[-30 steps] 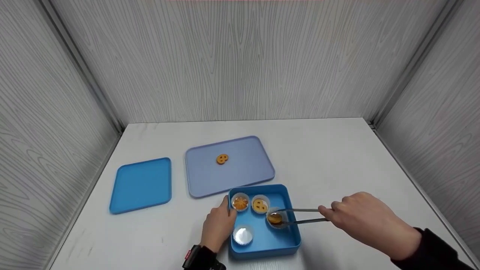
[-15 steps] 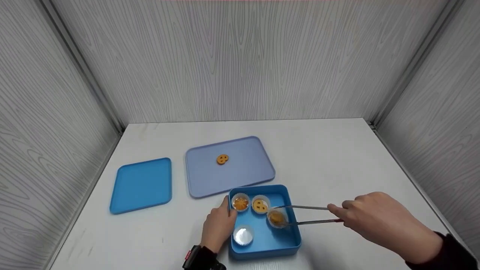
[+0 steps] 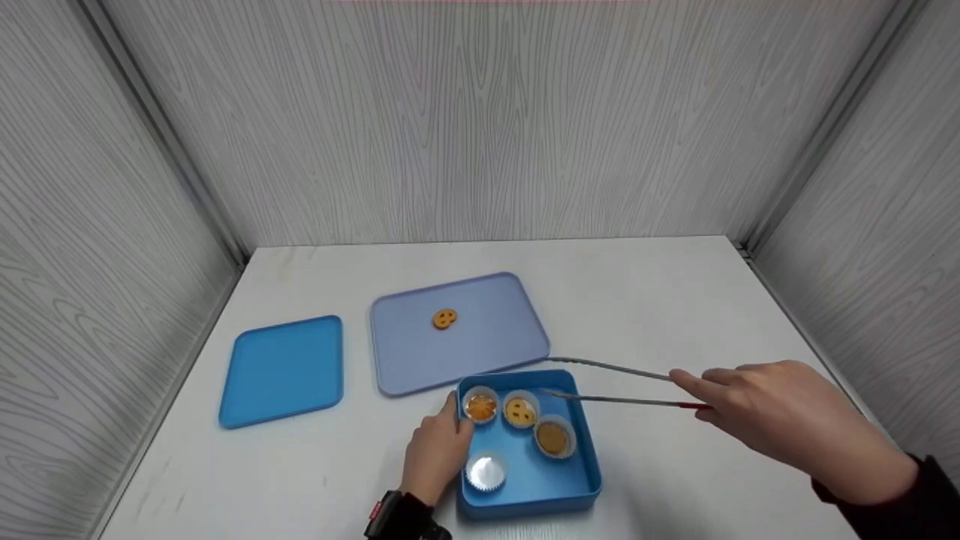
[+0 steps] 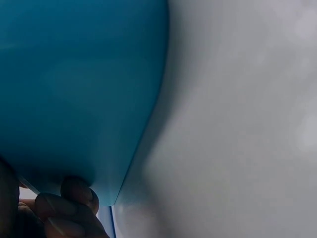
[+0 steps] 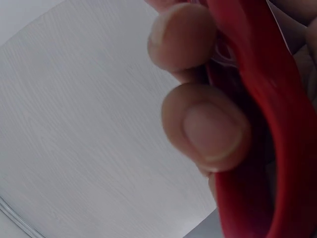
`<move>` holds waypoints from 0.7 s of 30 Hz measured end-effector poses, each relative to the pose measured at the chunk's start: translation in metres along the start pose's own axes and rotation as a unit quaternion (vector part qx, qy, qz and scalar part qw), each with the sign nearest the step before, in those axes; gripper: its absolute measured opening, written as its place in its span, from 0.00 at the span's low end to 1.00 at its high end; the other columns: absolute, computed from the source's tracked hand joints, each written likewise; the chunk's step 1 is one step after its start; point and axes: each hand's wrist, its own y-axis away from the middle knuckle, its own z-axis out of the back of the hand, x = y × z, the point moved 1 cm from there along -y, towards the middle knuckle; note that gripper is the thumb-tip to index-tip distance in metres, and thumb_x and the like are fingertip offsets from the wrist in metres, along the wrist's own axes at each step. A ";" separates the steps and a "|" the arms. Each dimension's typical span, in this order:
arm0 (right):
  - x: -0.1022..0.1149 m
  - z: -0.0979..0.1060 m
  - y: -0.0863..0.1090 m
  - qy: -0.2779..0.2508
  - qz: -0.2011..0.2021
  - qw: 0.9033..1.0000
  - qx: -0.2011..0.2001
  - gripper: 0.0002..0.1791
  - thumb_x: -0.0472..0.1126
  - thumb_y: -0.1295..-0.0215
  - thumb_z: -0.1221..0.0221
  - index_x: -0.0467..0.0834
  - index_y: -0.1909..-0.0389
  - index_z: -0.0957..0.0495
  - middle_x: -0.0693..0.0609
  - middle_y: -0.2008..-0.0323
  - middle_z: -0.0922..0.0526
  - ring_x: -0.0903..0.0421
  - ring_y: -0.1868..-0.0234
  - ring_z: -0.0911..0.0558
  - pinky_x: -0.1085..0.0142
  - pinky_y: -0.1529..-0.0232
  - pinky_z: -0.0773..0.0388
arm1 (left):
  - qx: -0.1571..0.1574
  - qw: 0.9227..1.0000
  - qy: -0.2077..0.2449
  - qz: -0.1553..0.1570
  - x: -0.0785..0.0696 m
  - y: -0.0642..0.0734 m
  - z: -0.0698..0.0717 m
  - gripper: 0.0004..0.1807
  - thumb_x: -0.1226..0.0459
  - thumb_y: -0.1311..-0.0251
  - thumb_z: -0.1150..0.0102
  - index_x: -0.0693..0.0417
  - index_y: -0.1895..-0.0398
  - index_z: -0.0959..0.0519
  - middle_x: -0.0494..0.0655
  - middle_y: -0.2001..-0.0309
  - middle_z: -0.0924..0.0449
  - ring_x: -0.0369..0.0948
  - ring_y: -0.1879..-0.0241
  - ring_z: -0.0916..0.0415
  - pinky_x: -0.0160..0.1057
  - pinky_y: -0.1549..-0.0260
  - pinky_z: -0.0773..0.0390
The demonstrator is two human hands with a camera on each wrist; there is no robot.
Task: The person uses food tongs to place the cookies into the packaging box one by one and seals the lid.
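My left hand point(image 3: 435, 454) grips the left wall of a blue box point(image 3: 525, 498). Its fingertips point(image 4: 62, 206) lie against the box's outer side in the left wrist view. Metal tongs point(image 3: 622, 403) with red handles point(image 5: 282, 109) are in my right hand point(image 3: 787, 420). Their two arms are spread, with nothing between the tips, over the box's back right corner. Inside the box, three paper cups hold food: an orange piece point(image 3: 481, 407), a pretzel-shaped cookie point(image 3: 520, 411) and a round brown cookie point(image 3: 553, 439). A silvery-bottomed cup point(image 3: 486, 471) sits front left with nothing in it.
Behind the box lies a lavender tray point(image 3: 495, 322) bearing one pretzel-shaped cookie point(image 3: 444, 319). A flat blue tray or lid point(image 3: 283, 371) is on the white table point(image 3: 675, 315) at the left. Grey wood-patterned panels point(image 3: 480, 120) enclose the table at the back and sides.
The tongs have spread and released the round brown cookie in its cup. My right hand has drawn them back to the right and away from me. My left hand has stayed put.
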 end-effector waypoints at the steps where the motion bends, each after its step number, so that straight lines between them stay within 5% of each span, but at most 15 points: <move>1: -0.002 -0.002 0.000 -0.004 -0.001 1.000 -0.010 0.30 0.41 0.60 0.22 0.47 0.50 0.15 0.59 0.79 0.21 0.62 0.87 0.30 0.71 0.88 0.40 | 0.000 1.000 0.001 0.001 0.000 0.000 0.000 0.34 0.57 0.31 0.50 0.65 0.25 0.36 0.63 0.44 0.18 0.44 0.74 0.27 0.44 0.70 0.28; 7: -0.016 -0.016 -0.002 -0.022 -0.010 0.998 -0.057 0.33 0.40 0.62 0.22 0.45 0.47 0.16 0.57 0.74 0.15 0.62 0.85 0.24 0.69 0.86 0.32 | -0.003 1.000 0.010 -0.007 0.002 0.001 -0.001 0.35 0.58 0.31 0.50 0.65 0.24 0.36 0.61 0.54 0.16 0.44 0.78 0.30 0.42 0.74 0.31; 14: -0.023 -0.033 -0.005 -0.048 -0.046 0.996 -0.067 0.32 0.40 0.58 0.23 0.47 0.46 0.16 0.55 0.72 0.12 0.60 0.82 0.21 0.67 0.83 0.28 | -0.020 0.999 0.001 -0.028 0.005 0.002 -0.003 0.33 0.58 0.31 0.51 0.65 0.25 0.35 0.65 0.42 0.19 0.43 0.74 0.28 0.45 0.70 0.27; 21: -0.027 -0.053 -0.014 -0.070 -0.069 0.994 -0.051 0.30 0.39 0.53 0.23 0.46 0.45 0.17 0.53 0.69 0.11 0.57 0.80 0.18 0.63 0.80 0.23 | -0.005 1.000 0.005 -0.010 0.004 -0.001 -0.002 0.34 0.58 0.31 0.51 0.64 0.24 0.36 0.64 0.39 0.21 0.44 0.68 0.24 0.50 0.62 0.21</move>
